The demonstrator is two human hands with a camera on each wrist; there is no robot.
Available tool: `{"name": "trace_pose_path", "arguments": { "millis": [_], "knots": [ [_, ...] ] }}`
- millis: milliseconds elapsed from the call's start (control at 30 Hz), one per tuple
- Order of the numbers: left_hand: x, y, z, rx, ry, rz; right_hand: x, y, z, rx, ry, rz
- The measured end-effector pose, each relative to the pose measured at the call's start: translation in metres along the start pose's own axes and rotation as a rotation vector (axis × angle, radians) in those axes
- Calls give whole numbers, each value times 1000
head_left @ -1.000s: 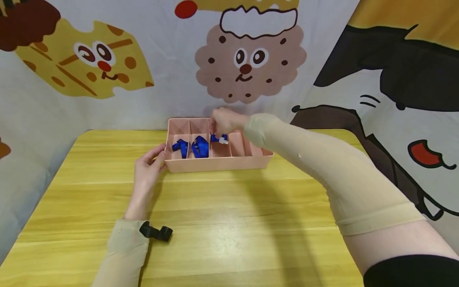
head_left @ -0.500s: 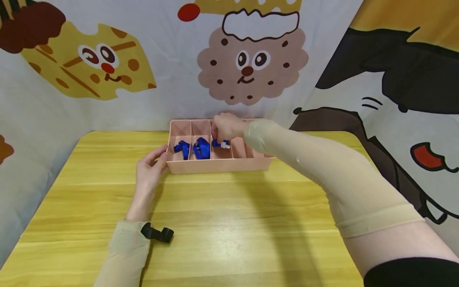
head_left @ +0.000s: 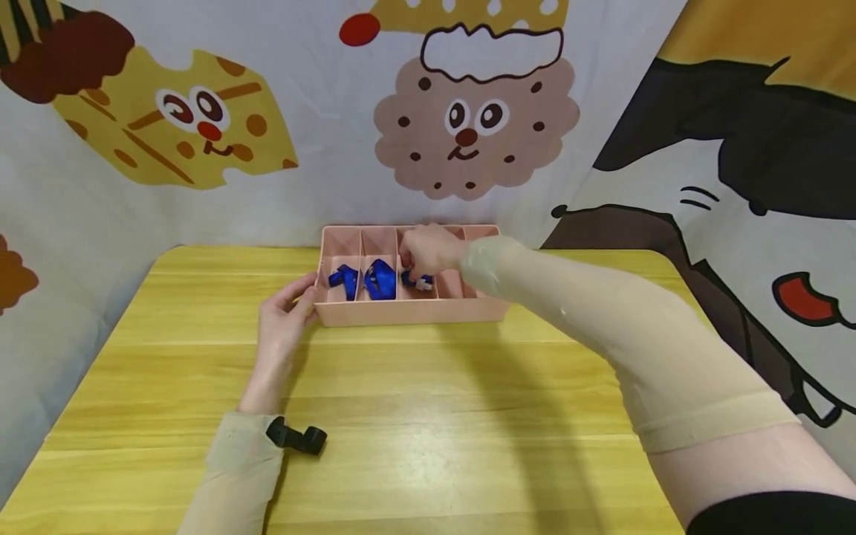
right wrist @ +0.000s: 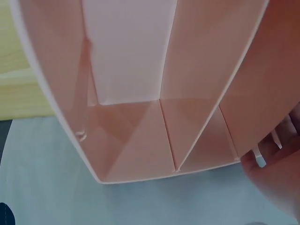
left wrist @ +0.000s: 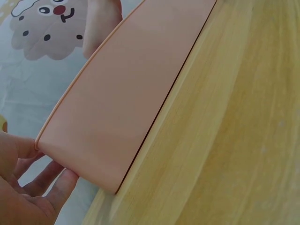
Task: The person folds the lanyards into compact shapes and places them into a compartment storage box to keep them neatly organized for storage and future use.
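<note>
Yellow table (head_left: 428, 416) | pink five-slot tray (head_left: 408, 312) | blue lanyards (head_left: 380, 281) inside

A yellow wooden surface (head_left: 414, 416) is enclosed by cartoon-printed cloth: a brown cookie face (head_left: 475, 122) at 12 o'clock, a black cat (head_left: 749, 148) at 3 o'clock.

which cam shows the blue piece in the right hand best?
Head view: the right hand pinches the blue piece over the pink tray's third compartment from the left. The right wrist view shows only tray dividers and fingertips; the left wrist view shows only the tray's outer wall.
</note>
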State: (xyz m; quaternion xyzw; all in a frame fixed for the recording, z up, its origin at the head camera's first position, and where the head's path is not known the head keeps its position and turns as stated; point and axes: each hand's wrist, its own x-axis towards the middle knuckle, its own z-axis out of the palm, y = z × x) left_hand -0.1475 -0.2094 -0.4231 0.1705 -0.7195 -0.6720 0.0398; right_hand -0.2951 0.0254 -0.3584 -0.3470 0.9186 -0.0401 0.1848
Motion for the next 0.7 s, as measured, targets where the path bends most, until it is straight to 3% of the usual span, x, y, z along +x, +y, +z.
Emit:
{"name": "trace_pose_path", "arguments": {
  "millis": [200, 400, 533, 700],
  "knots": [
    [2, -1, 0, 6, -8, -14, -5, 3, -7, -42, 11, -27],
    [2, -2, -2, 50, -4, 30, -29, 7, -12, 33, 171, -22],
    [-2, 0, -6, 212, 38, 128, -55, 12, -9, 44, 322, -71],
    [-12, 2, -18, 423, 65, 354, -96, 20, -2, 73, 441, -49]
  ]
}}
